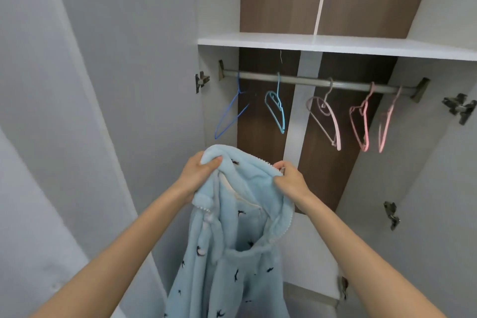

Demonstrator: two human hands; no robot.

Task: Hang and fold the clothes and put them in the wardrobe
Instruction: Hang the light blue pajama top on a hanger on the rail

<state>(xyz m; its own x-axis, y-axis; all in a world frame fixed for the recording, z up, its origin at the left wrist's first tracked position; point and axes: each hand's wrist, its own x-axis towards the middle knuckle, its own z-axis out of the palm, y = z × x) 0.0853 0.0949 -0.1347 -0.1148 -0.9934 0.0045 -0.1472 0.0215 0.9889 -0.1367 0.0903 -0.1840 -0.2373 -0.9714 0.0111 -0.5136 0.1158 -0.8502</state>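
Now both hands curled on fleece garment: left hand and right hand grip top edge (fabric hangs below fingers).

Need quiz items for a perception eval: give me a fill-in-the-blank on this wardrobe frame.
The left hand and right hand both grip a fleece garment coloured light ____.
On the rail hang ____ empty hangers.
The white shelf sits ____ the rail.
Missing words: blue; five; above.
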